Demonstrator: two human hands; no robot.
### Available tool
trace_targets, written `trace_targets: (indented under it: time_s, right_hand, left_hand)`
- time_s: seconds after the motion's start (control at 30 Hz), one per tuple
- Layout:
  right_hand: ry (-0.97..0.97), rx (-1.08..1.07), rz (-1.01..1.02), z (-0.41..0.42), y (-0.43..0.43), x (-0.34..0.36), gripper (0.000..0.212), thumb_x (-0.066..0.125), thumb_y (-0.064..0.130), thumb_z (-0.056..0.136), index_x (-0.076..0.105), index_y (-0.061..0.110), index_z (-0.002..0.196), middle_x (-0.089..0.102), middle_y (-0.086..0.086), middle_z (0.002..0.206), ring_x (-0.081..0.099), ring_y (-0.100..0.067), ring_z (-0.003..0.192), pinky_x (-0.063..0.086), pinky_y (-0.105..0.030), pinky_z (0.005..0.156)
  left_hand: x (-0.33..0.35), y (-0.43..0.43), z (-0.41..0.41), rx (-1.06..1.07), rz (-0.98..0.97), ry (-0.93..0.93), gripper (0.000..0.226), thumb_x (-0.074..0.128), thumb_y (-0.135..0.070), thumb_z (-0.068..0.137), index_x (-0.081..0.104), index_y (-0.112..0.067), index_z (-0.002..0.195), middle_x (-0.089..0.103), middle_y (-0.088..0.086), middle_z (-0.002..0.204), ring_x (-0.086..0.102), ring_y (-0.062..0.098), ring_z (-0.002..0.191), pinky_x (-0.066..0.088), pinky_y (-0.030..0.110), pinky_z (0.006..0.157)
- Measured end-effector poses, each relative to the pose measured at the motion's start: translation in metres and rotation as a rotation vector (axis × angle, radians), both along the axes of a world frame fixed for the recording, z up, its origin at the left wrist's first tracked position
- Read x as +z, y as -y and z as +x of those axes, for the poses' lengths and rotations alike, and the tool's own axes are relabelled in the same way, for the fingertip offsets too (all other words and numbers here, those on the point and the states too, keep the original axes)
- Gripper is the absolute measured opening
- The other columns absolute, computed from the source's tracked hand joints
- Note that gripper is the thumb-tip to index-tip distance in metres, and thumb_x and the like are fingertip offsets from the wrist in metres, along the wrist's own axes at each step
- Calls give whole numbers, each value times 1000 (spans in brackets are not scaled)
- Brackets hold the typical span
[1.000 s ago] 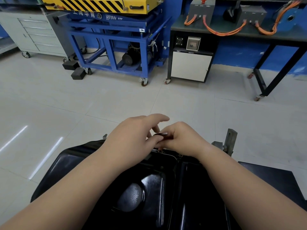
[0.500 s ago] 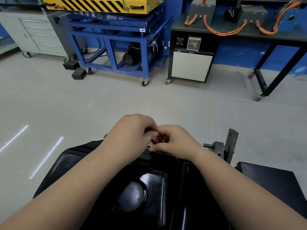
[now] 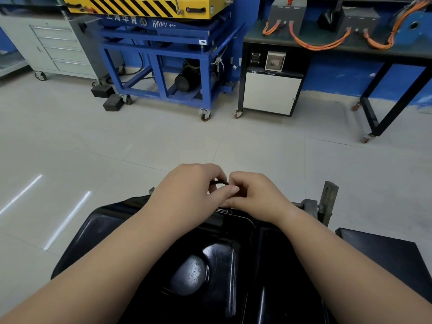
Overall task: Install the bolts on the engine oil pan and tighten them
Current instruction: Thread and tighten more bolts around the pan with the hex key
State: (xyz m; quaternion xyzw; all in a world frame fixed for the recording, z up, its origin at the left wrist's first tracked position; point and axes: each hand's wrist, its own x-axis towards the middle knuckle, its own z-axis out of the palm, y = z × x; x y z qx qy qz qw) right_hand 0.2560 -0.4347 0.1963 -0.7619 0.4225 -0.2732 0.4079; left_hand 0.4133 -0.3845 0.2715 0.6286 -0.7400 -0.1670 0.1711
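The glossy black oil pan (image 3: 194, 272) lies upside down right below me, filling the lower middle of the head view. Both hands meet over its far rim. My left hand (image 3: 187, 190) has its fingers curled, and it holds a small dark bolt (image 3: 220, 182) between forefinger and thumb. My right hand (image 3: 257, 195) touches the left one, its fingers curled down at the pan's far flange, pinching there. Its fingers hide what it pinches and the bolt hole beneath.
A grey metal bracket (image 3: 328, 202) sticks up just right of my right wrist. A flat black panel (image 3: 385, 253) lies at the lower right. Across the tiled floor stand a blue lift cart (image 3: 163, 61), a wheeled black cabinet (image 3: 271, 92) and a grey drawer cabinet (image 3: 53, 45).
My left fingers, stretched out a second ago, have curled in around the small dark piece. Both hands stayed together at the pan's far rim, shifting only slightly.
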Motion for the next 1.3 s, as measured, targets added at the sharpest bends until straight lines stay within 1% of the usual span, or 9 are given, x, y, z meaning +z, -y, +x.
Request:
trace_targets:
  time_s: [0.17,0.3,0.4,0.57,0.83,1.0,1.07,1.2,1.3]
  right_hand:
    - [-22,30,-4,2,-1,-1,35,81,14,70,49,29,63,55,12,63,46,-1,58,39,-18,58]
    - [-90,145,1,-2,-3,3,22,72,14,80,66,35,81,58,22,71,52,4,68,38,-11,65]
    - [-164,163,-32,-4,-3,4,16,67,12,85,75,23,94,60,29,74,54,16,73,36,-5,67]
    - [-123,35,-11,-4,-2,2,6,78,19,74,75,19,78,70,15,74,59,2,72,44,-22,71]
    - [-52,19,28,1,-4,-1,20,80,19,70,66,6,77,64,5,71,61,-15,77,47,-38,81]
    - [-77,108,73,-8,-4,8,13,71,16,82,67,27,88,67,8,88,60,-5,85,48,-29,86]
    - [-69,124,68,-10,-5,12,13,67,12,85,72,20,94,71,3,89,63,-11,82,48,-26,82]
    - [-91,65,5,-8,-3,14,5,71,14,81,76,15,83,72,-4,77,60,-11,72,46,-30,77]
    - [-50,22,25,-4,-2,13,6,76,17,75,73,21,72,71,3,73,64,-13,75,48,-33,76]
  left_hand:
    - [0,3,0,-29,1,20,10,61,-30,86,69,-29,81,56,-13,63,48,0,62,32,11,53]
    - [1,4,1,-108,3,42,9,60,-26,87,69,-26,85,54,-14,77,49,6,76,34,19,65]
    - [-2,4,1,-128,-20,35,8,61,-24,86,68,-22,89,58,-11,88,54,8,85,39,21,75]
    - [-2,0,-2,-26,-37,-71,42,56,-49,80,55,-28,116,54,-14,102,58,0,77,46,24,74]
    - [-1,1,-7,-22,13,5,15,59,-37,86,72,-29,85,60,-7,66,50,6,64,33,18,55]
    - [0,2,-10,-69,9,20,12,61,-26,87,73,-26,91,67,-7,85,52,9,77,33,21,64]
    - [1,3,-10,-102,3,39,12,62,-23,86,73,-25,91,62,-9,83,50,8,79,33,19,67]
    - [-1,2,-10,-143,-34,-21,13,64,-22,84,71,-25,95,58,-10,96,57,9,85,44,24,77]
    - [-2,0,-9,-45,-47,-79,33,63,-41,81,59,-32,113,54,-14,106,59,3,83,49,28,77]
